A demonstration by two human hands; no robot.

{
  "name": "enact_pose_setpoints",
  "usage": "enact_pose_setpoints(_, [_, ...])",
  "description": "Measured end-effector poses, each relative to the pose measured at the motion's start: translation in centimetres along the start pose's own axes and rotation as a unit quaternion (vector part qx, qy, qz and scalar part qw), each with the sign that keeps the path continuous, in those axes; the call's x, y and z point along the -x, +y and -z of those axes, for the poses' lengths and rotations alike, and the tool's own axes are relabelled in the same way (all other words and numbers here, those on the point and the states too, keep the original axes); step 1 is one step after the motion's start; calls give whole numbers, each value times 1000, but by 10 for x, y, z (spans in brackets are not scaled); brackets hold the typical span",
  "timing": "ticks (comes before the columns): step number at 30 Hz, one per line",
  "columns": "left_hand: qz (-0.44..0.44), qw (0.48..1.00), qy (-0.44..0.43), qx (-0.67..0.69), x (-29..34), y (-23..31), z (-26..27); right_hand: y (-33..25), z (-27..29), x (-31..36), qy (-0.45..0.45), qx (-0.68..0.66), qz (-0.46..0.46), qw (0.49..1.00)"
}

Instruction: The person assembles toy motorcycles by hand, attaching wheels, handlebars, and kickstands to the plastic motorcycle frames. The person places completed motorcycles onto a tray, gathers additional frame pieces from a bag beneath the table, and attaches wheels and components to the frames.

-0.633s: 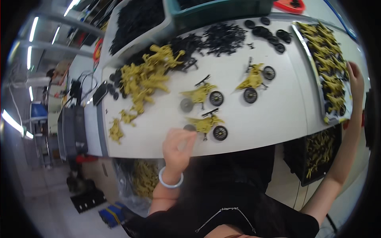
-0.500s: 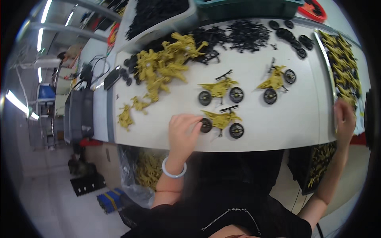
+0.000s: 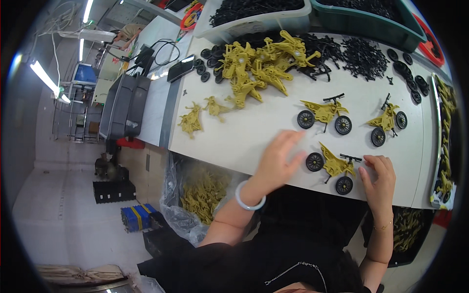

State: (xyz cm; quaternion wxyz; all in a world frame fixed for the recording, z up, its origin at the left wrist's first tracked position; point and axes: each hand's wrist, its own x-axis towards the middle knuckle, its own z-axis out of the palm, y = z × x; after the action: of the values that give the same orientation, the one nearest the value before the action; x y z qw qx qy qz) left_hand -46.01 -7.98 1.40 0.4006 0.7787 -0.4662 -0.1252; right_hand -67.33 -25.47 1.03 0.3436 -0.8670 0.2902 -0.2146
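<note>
Three yellow toy motorcycles with black wheels lie on the white table. The nearest toy motorcycle (image 3: pixel 334 165) is slanted, between my two hands. To its left, my left hand (image 3: pixel 279 162) hovers with fingers apart, slightly blurred and holding nothing. At its right, my right hand (image 3: pixel 380 181) has thumb and forefinger apart beside the end of the black handlebar (image 3: pixel 350 157); whether they touch it I cannot tell. Farther back lies a second toy motorcycle (image 3: pixel 324 112), and to the right a third toy motorcycle (image 3: pixel 387 120).
Yellow body parts (image 3: pixel 249 68) are heaped at the back left, beside a pile of black parts (image 3: pixel 364 58). Loose black wheels (image 3: pixel 406 72) lie at the back right. A white bin (image 3: pixel 264 22) and a green bin (image 3: pixel 369 22) stand behind. A tray (image 3: pixel 435 146) of toy motorcycles borders the right.
My right hand has come from the right-hand tray to the nearest toy motorcycle. My left hand has left its wheel, and that motorcycle now lies at a steeper slant. The whole view has shifted.
</note>
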Motion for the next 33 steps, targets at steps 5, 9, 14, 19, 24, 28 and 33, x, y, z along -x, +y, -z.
enact_pose_setpoints(5, [170,886,290,-320,-18,-85,87,-2,-7,11,1,-5,-21,1000])
enact_pose_setpoints(9, [296,852,257,-348,-32,-129,118,-8,-13,13,-2,22,-31,999])
enact_pose_setpoints(14, [258,906,269,-202,-14,-167,132,-6,-13,14,2,23,-37,999])
enact_pose_setpoints(19, [100,947,216,-216,14,-78,81,-3,-10,10,-7,30,-40,999])
enact_pose_setpoints(24, [-48,981,49,-180,26,-53,47,3,-5,10,20,38,-49,998])
enact_pose_setpoints(28, [-9,983,-22,-180,23,-22,55,4,-1,12,28,48,-50,997])
enact_pose_setpoints(33, [43,983,-62,-170,26,-32,52,8,-1,13,36,33,-22,999])
